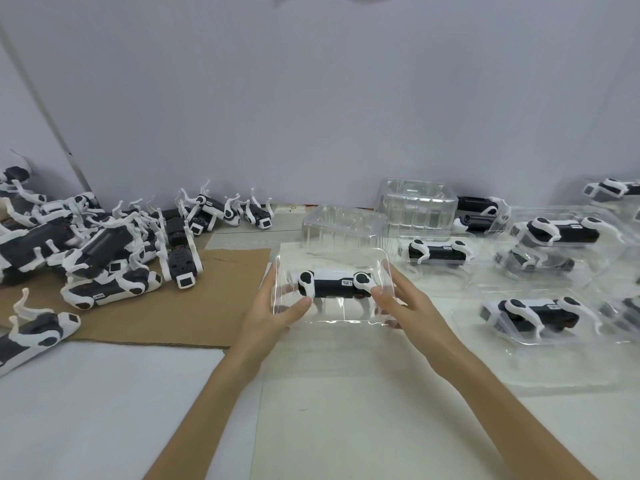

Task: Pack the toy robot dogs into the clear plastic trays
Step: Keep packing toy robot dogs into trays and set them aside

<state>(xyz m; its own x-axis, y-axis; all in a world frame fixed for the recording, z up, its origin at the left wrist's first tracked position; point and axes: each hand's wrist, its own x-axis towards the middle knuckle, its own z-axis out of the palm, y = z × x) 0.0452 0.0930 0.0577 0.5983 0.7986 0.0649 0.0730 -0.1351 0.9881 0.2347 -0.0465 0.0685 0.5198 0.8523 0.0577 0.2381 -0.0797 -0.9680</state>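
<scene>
Pale wall point(311, 98) across the whole upper half. Below it, white table point(104, 410), edge to edge.

On the table's left part, a flat brown cardboard sheet point(214, 306), its far-left portion buried under a loose heap of toy robot dogs point(97, 251) (black bodies, white legs, lying every which way, some legs up in the air). A few more along the foot of the wall, and one stray dog point(38, 332) at the near left edge.

Over on the right, packed trays point(554, 237) set close together, each with a dog on its side inside; exact count lost in the overlapping clear plastic. Between those and the heap, near the wall, empty trays point(415, 206), side by side.

In the middle, nearer the camera, one clear tray point(332, 261), either just above the table or resting on it (cannot tell which). Left hand point(273, 306) gripping its left end, thumb on top, fingers curled beneath and seen through the plastic. Right hand point(405, 306) gripping the right end, thumb pressed on top, fingers wrapped round the edge.

Inside that tray, one toy dog point(329, 289) on its side, lengthwise between the two thumbs. On its body, a small white label point(346, 282), print too small to read.
</scene>
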